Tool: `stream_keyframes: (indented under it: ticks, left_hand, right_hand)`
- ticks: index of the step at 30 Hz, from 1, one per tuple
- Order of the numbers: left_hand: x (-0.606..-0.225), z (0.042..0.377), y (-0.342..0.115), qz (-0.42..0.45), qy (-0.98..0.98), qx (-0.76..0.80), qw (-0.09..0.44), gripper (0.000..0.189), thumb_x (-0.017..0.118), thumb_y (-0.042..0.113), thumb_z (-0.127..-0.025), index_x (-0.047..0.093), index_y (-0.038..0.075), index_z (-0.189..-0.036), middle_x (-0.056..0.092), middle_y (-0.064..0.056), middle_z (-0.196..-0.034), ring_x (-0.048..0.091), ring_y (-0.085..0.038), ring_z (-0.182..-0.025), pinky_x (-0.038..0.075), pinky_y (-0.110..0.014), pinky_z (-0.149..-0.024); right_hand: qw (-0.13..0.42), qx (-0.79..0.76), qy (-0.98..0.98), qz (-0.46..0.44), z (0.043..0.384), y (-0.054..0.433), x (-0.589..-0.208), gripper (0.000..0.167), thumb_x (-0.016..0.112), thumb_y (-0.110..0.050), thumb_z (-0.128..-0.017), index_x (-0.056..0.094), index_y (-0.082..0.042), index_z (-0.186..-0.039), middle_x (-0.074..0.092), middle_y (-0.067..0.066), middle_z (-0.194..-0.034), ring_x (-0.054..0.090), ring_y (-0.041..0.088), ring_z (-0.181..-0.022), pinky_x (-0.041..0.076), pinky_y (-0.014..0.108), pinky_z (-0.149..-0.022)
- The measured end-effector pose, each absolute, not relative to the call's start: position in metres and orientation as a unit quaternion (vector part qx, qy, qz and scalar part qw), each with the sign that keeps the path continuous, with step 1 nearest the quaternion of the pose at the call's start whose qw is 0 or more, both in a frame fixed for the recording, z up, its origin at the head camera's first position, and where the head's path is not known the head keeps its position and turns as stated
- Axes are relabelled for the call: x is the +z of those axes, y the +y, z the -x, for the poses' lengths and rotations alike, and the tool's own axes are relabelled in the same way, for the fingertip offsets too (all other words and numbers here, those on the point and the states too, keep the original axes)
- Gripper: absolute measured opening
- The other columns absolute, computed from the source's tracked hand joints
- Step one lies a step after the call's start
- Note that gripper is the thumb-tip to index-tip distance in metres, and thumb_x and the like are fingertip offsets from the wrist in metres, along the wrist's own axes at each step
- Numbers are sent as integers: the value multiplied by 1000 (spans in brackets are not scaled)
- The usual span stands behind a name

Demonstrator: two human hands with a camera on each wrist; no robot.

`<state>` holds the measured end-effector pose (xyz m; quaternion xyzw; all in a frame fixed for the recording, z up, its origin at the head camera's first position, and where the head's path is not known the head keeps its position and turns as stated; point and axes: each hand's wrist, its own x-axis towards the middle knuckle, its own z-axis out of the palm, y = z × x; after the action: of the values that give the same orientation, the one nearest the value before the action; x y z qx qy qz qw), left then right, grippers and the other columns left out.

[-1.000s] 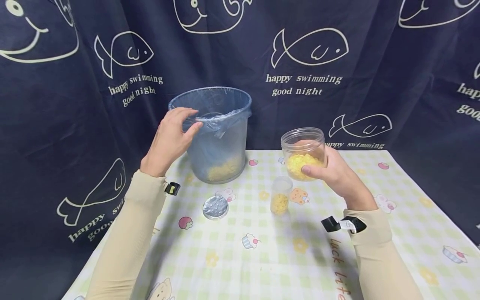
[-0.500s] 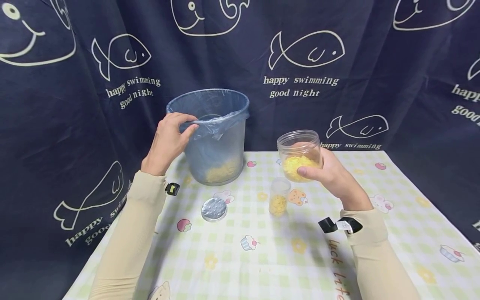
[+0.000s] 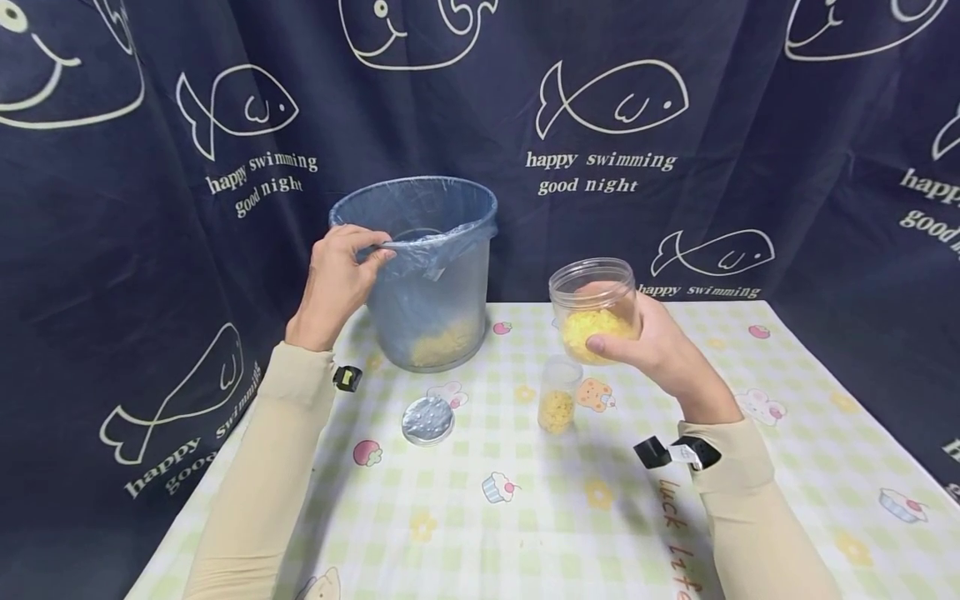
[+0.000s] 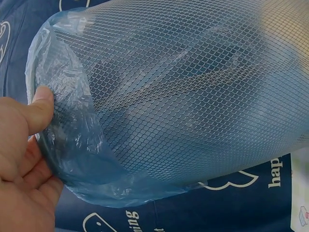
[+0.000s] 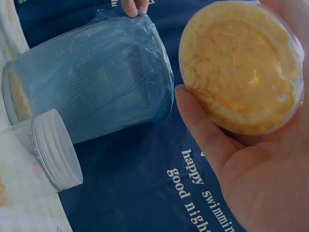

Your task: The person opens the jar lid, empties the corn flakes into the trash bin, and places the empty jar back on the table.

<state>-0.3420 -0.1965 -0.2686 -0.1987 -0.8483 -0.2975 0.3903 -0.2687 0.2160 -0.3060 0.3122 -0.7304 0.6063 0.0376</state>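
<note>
Bin [image 3: 438, 304], silver disc [image 3: 428, 418], jar [image 3: 557, 407] on tablecloth [image 3: 570, 533]

White "happy swimming", "good night" repeated on navy curtain [image 3: 450, 108]; "luck life" on checked tablecloth [image 3: 555, 517].

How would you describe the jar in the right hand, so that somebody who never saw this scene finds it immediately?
Start at the blue-lined bin on the checked table. To its right, the right hand holds a clear jar with yellow pieces inside. Unlike the slimmer jar standing on the table, this one is wide and held in the air.
</note>
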Motion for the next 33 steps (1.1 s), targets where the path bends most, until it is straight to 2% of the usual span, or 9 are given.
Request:
stream_keyframes:
  ticks: [10,18,25,33]
  left_hand:
    - [-266,339,-203,198,-844,-302,397,17,83,11,-87,82,4,-103,76,-11,-99,66,-30,-98,51,-40,-88]
    - [-269,341,-200,194,-845,-314,388,19,83,12,-88,82,5,-106,75,-10,-100,65,-29,-98,51,-41,-87]
    - [-271,341,-200,195,-844,-318,385,19,83,14,-88,82,6,-105,74,-10,-99,63,-28,-97,50,-40,-85]
    - [-273,346,-202,191,-845,-322,383,19,82,15,-89,82,7,-106,73,-9,-100,63,-29,-98,50,-40,-89]
  right_hand:
    - [80,569,-771,-275,276,203,-295,57,76,-2,-87,56,-7,-140,66,5,-128,69,16,-103,58,23,-86]
    - [100,523,-810,-245,286,191,-278,57,82,-14,-87,58,-16,-139,66,5,-129,68,17,-102,55,21,-85]
    - [127,512,-817,-236,299,180,-257,55,84,-20,-86,60,-17,-136,67,4,-127,66,16,-102,53,19,-86]
    - [163,494,-827,-215,316,160,-228,61,87,-32,-83,60,-18,-136,67,3,-126,64,15,-101,50,21,-86]
